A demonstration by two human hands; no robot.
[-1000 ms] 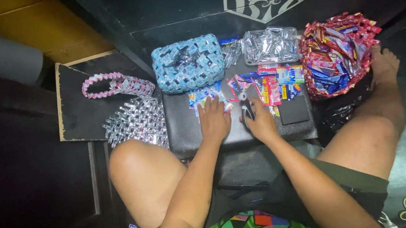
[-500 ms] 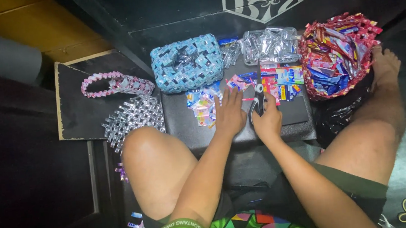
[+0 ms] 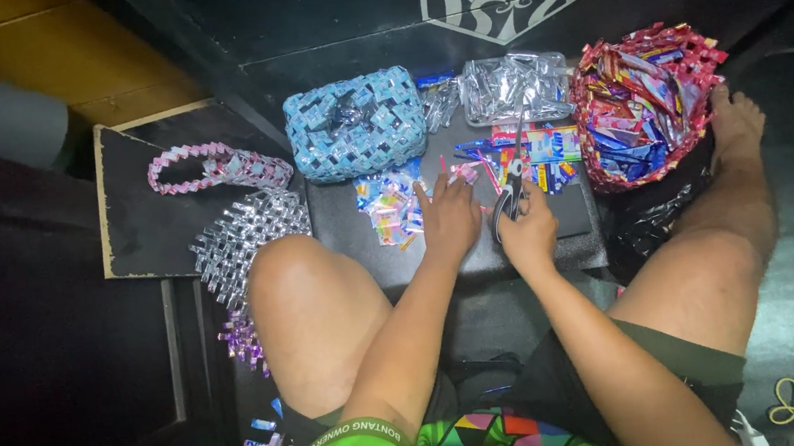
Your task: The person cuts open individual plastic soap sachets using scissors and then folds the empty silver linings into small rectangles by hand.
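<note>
My right hand [image 3: 532, 233] grips the handles of a pair of scissors [image 3: 514, 181] whose blades point away from me over the black board [image 3: 479, 259]. Just left of it, my left hand [image 3: 449, 219] pinches a thin pink wrapper strip [image 3: 464, 173] at its fingertips, close to the blades. Small heaps of colourful cut wrappers lie on either side: one [image 3: 388, 206] by my left hand, another [image 3: 535, 147] beyond the scissors.
At the far edge stand a blue woven basket [image 3: 355, 124], a silver woven box [image 3: 513, 86] and a red woven basket [image 3: 645, 99] full of wrappers. A pink woven handle [image 3: 214, 167] and a silver woven piece [image 3: 243, 234] lie left. My bare knees flank the board.
Both hands lay flat on the board; they have since shifted right and closed together, the right one taking up the scissors and the left a strip. My left knee has moved inward.
</note>
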